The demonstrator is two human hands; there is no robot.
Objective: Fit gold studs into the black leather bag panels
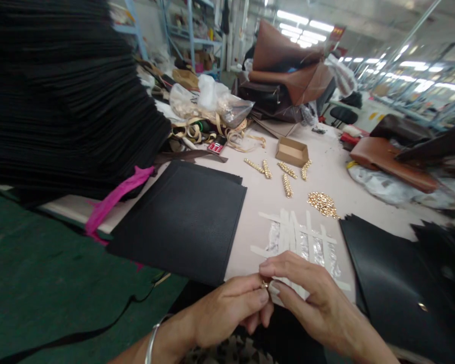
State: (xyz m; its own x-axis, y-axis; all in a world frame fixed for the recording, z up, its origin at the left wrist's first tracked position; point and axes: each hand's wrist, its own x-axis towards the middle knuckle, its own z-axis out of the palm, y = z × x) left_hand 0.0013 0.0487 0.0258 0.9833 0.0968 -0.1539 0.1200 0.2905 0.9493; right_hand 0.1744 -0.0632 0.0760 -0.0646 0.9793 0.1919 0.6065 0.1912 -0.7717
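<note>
Near the table's front edge, my left hand (233,308) pinches a small gold metal fitting (264,285) between thumb and index finger. My right hand (313,290) meets it from the other side, its thumb and fingertips closed around the same fitting. Fingers hide most of the piece, so its exact kind is unclear. Just beyond my hands, strips of whitish tape (293,235) hold clear plastic to the tabletop. Farther back lie a loose heap of gold fittings (323,203) and several neat rows of gold fittings (287,185).
Black leather panels (182,220) lie stacked at left, below a tall black stack (60,101) with a pink strip (117,199). More black panels (394,283), one bearing a gold fitting, lie at right. A small cardboard box (292,151) and brown bags (288,71) stand behind.
</note>
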